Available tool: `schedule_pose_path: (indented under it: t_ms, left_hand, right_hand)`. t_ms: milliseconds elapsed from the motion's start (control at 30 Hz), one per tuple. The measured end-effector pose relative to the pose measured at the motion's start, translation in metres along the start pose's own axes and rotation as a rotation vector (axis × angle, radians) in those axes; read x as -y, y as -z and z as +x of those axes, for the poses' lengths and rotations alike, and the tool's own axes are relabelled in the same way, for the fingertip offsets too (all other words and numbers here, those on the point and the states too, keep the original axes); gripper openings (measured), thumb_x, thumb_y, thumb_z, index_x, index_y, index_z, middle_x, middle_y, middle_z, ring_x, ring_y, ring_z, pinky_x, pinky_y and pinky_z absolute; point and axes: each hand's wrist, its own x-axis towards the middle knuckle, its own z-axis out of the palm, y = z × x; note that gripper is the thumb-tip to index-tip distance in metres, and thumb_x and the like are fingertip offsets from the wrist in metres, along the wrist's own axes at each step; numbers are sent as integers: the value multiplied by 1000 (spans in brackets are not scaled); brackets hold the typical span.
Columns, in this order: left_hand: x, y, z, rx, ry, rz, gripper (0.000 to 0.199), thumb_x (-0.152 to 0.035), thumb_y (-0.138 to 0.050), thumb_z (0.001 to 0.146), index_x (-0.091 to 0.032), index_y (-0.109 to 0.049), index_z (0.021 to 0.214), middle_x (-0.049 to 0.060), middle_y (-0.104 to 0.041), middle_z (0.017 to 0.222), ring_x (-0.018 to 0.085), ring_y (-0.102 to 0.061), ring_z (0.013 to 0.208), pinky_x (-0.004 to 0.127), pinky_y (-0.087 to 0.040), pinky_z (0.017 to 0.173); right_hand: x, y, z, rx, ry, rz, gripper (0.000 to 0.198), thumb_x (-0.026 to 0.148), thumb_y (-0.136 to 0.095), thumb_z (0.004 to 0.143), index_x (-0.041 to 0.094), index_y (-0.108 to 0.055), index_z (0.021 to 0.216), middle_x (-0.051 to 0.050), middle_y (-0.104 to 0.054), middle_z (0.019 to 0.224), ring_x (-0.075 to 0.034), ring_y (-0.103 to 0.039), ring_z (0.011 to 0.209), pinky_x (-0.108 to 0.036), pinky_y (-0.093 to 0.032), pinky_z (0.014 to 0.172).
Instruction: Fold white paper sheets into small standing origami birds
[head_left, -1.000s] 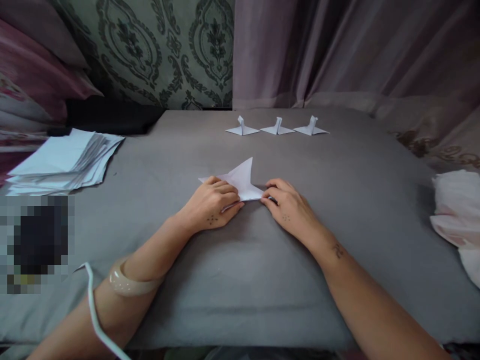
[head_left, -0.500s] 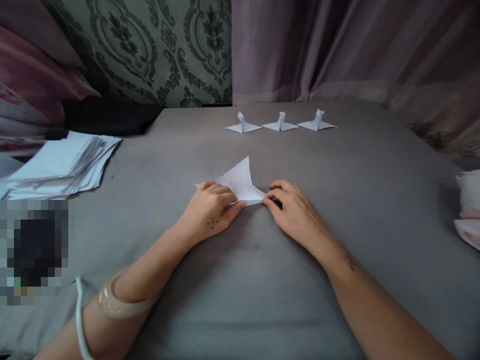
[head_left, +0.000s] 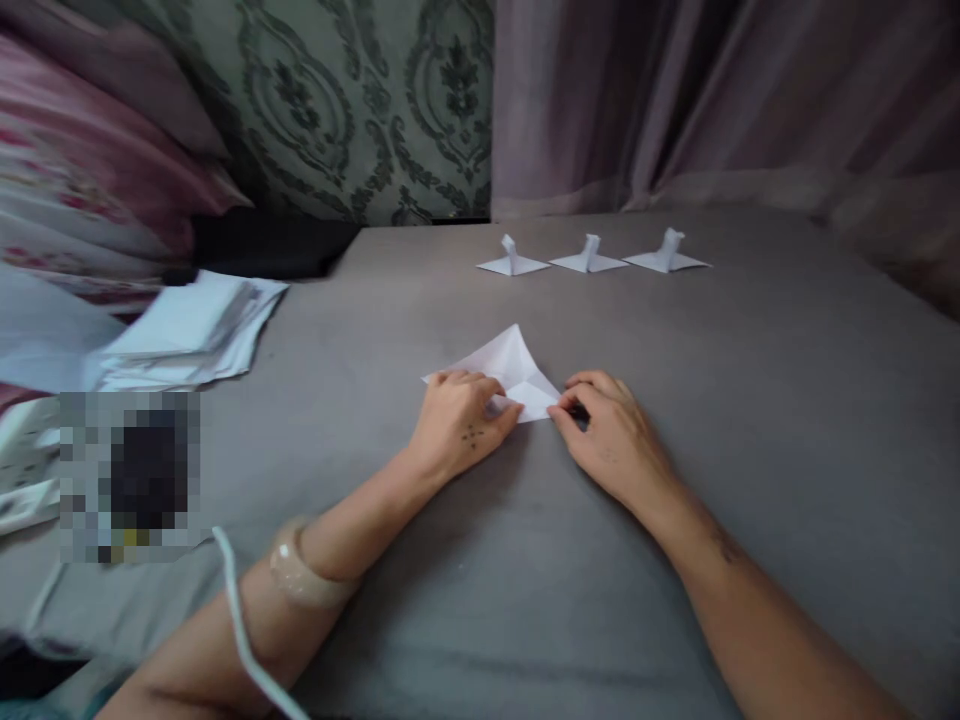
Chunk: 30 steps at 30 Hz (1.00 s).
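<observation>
A creased sheet of white paper lies on the grey cloth surface, its far corner pointing away from me. My left hand is closed on its near left part, thumb at the near edge and fingers over the top; the hand hides that side. My right hand pinches the paper's right corner between thumb and forefinger. Beyond the hands, three folded white paper figures stand in a row: a left one, a middle one and a right one, each with an upright neck and spread flat sides.
A stack of white paper lies at the left beside a pillow and a dark folded cloth. A power strip is at the left edge. A white cord crosses my left forearm. Patterned wall and curtain stand behind.
The view has turned left, so everything sits further right. The paper's near part appears more opened out, showing creases across its middle. Both hands keep their hold.
</observation>
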Motion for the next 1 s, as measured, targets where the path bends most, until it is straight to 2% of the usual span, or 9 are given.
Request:
schedule_pose_path:
  t_ms: [200, 467, 600, 733, 867, 1000]
  left_hand:
    - [-4, 1, 6, 117, 68, -14, 21, -38, -64, 80, -19, -71, 85, 7, -73, 85, 26, -65, 88, 43, -41, 86]
    - [0, -4, 9, 130, 63, -19, 22, -39, -63, 79, -19, -69, 87, 8, -72, 86, 27, -63, 91, 45, -39, 87]
    - [4, -4, 5, 103, 20, -5, 23, -39, -61, 81, -19, -69, 89, 8, -71, 84, 27, -64, 89, 44, -40, 85]
    - [7, -6, 4, 50, 3, 0, 22, -39, -61, 81, -19, -69, 86, 5, -68, 77, 26, -63, 85, 45, -40, 85]
    - [6, -5, 3, 44, -5, -31, 23, -39, -60, 82, -18, -69, 87, 5, -66, 73, 26, -62, 84, 46, -39, 85]
    - [11, 6, 2, 132, 5, -132, 29, -48, -62, 81, -19, -68, 87, 3, -67, 74, 24, -63, 83, 46, -37, 90]
  right_hand:
    - [-12, -8, 5, -43, -22, 0, 13, 35, -60, 81, 23, -61, 76, -8, -65, 104, -28, -60, 92, -44, -47, 82]
    - [-30, -8, 10, 14, -14, 107, 12, 36, -57, 82, 24, -61, 82, -8, -64, 100, -27, -59, 94, -44, -47, 83]
    - [-16, 5, 8, 17, -11, 118, 4, 26, -58, 82, 23, -60, 83, -7, -63, 89, -24, -59, 83, -39, -48, 76]
    - [7, 12, 6, -36, 68, 241, 16, 12, -49, 85, 22, -61, 85, -4, -65, 89, -17, -61, 81, -31, -48, 75]
    - [16, 7, 1, 87, 153, 272, 24, 6, -45, 86, 22, -63, 87, -4, -65, 90, -17, -61, 85, -31, -49, 78]
    - [12, 1, -3, 142, 194, 191, 29, 4, -43, 87, 20, -67, 93, -6, -66, 95, -20, -58, 91, -35, -48, 84]
